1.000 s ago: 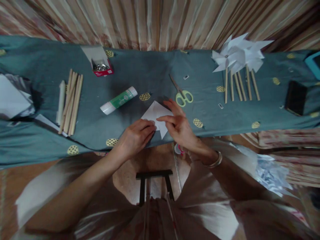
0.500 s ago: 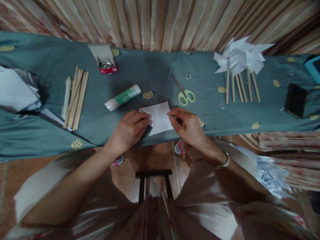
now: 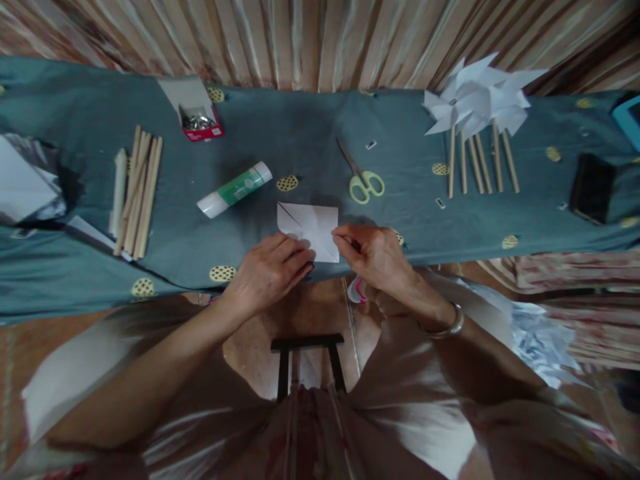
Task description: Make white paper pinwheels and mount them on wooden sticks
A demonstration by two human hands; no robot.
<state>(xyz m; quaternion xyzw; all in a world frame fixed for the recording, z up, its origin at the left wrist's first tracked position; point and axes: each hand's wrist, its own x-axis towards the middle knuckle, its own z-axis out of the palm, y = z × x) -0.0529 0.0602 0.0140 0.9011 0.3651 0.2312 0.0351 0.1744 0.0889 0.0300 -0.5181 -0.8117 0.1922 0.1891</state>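
Observation:
A small white paper square (image 3: 323, 225) lies near the front edge of the table, with dark slanting lines, cuts or creases, running in from its corners. My left hand (image 3: 273, 270) grips its lower left part, thumb and fingers together, hiding that corner. At the right edge of the sheet, the thumb and forefinger of my right hand (image 3: 375, 253) are pinched on the paper. Beyond the paper, scissors with light green handles (image 3: 367, 185) lie with their blades pointing away. To the left rests a white and green glue stick (image 3: 235, 190).
A red open box of small metal pieces (image 3: 201, 123) stands at the back left. Several wooden sticks (image 3: 140, 200) and a paper stack (image 3: 25, 180) lie left. White paper pinwheels on sticks (image 3: 477, 100) and a dark phone-like object (image 3: 593, 189) are right. The tablecloth (image 3: 280, 127) is teal.
The paper has turned so its edges lie straighter. My left hand has slid down from its upper left side to the lower left. My right hand stays pinched at the right edge.

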